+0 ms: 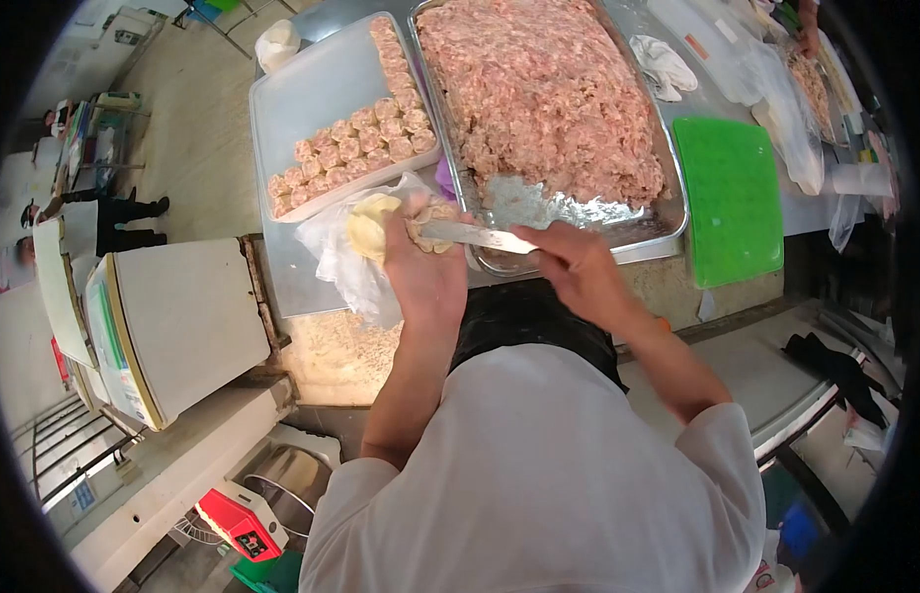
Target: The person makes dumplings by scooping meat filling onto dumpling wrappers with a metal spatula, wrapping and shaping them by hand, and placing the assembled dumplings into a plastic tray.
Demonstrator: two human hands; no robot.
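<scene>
My left hand [425, 277] is palm up, its fingers curled round a partly formed dumpling [435, 215] with meat filling. My right hand [577, 267] grips a flat spreading knife [485, 237], whose pale blade lies against the filling. Beside my left hand are round yellow dumpling wrappers [369, 225] on a crumpled white plastic bag [336, 259]. Just beyond, a plastic tray [282, 109] bears rows of open-topped dumplings [366, 138]. To the right of it, a large metal pan [677, 212] holds a mound of minced meat [549, 94], with bare metal showing at the near end.
A green board [729, 198] lies right of the pan, near a crumpled white cloth [663, 67]. Plastic bags [791, 128] and another person's hand [809, 30] are at the far right. A white cabinet [188, 316] stands left, with a red-fronted scale [243, 522] below.
</scene>
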